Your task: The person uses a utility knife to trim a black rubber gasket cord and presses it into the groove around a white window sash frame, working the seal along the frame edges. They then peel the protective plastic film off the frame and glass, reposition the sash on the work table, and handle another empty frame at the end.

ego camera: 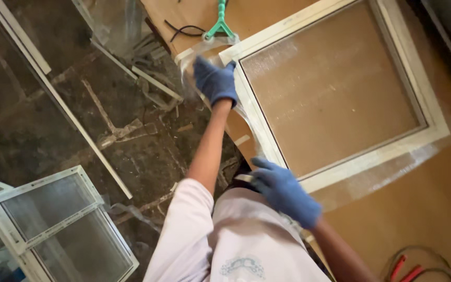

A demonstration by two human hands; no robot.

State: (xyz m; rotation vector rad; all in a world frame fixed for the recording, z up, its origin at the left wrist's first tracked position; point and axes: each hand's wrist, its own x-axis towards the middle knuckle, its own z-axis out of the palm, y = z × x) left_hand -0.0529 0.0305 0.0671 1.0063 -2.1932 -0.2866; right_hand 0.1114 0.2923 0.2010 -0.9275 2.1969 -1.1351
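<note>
White window frame (pixel 335 89) flat on the brown bench (pixel 424 209), wrapped in thin, slippery plastic. Left hand (pixel 214 79) gripping plastic at the far corner; right hand (pixel 285 190) closed on the near corner. Likely stiff, breakable glass; best held by the edges.

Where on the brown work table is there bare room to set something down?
Bare brown table lies between the white-framed glass panel and the red-handled tool. The far corner is crowded: left gloved hand, clear plastic film, green scraper.
</note>
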